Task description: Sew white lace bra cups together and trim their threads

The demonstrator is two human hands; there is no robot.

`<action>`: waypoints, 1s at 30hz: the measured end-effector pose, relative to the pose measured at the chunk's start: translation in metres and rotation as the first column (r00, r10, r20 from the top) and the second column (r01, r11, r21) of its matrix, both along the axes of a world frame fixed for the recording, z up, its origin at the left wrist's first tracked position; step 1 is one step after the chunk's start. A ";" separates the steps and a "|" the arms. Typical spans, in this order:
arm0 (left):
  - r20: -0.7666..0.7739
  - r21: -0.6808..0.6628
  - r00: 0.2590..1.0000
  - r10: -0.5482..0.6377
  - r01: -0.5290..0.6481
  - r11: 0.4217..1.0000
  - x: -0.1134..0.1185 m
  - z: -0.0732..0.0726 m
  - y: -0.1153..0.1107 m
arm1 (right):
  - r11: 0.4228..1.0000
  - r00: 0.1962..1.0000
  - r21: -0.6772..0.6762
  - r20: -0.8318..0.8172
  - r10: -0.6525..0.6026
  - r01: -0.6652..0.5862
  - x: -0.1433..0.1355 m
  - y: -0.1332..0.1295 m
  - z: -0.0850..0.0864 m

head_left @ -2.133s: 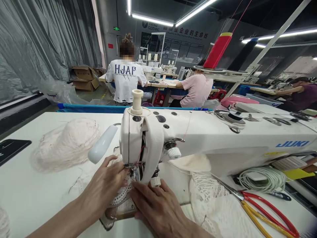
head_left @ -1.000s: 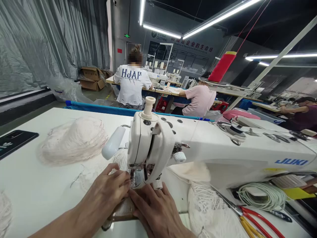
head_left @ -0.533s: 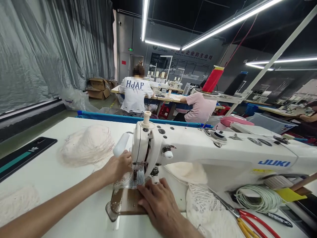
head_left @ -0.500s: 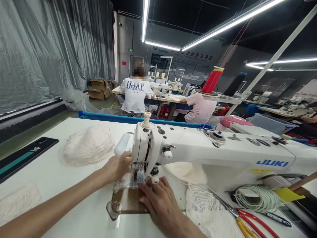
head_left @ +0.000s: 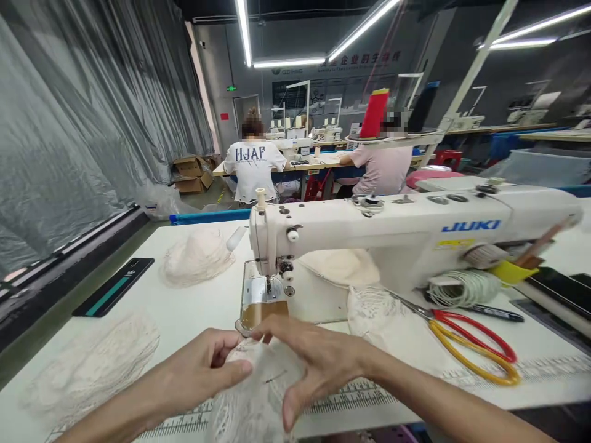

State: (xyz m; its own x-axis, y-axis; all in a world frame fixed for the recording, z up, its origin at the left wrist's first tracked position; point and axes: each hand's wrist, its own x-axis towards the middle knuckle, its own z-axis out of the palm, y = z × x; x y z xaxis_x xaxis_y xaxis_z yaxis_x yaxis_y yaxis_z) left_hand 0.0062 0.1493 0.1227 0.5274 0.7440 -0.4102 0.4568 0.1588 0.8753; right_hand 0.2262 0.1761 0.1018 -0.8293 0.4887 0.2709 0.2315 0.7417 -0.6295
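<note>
Two hands low at the near table [head_left: 198, 307] edge, both on one lace piece [head_left: 253, 394]. Left hand [head_left: 198, 372], fingers curled, thumb pinching the lace's left side. Right hand [head_left: 318, 363] just beside, fingers spread over the lace top, thumb hanging loose. Farther back, sewing machine [head_left: 392, 231]. Rightmost, red-and-yellow scissors [head_left: 466, 344] flat on the table.

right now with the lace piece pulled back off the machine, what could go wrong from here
The lace piece hangs partly over the table edge between the left hand and right hand; it might slip off. Its open mesh could snag on fingers. The scissors lie on another lace pile and might catch it.
</note>
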 end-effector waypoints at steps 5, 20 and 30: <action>0.074 0.004 0.997 -0.017 0.017 1.000 0.006 0.003 -0.018 | 0.885 0.988 -0.462 -0.101 -0.115 0.056 -0.010 -0.022 -0.009; 0.087 -0.104 0.992 0.089 -0.079 0.991 -0.001 -0.024 -0.088 | 0.454 0.976 -0.867 -0.217 0.025 -0.205 0.003 -0.075 -0.030; -0.054 -0.196 0.998 0.011 -0.021 0.980 0.006 -0.033 -0.107 | 0.479 0.974 -0.848 -0.187 0.130 -0.227 0.008 -0.095 -0.046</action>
State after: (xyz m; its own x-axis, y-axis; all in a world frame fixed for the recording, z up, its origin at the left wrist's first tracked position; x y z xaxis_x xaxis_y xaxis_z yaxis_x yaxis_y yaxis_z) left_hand 0.0121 0.0423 0.0901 0.4901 0.6543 -0.5760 0.4972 0.3329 0.8012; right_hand 0.2343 0.0806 0.0557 -0.9239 0.3618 -0.1245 0.0696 -0.1609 -0.9845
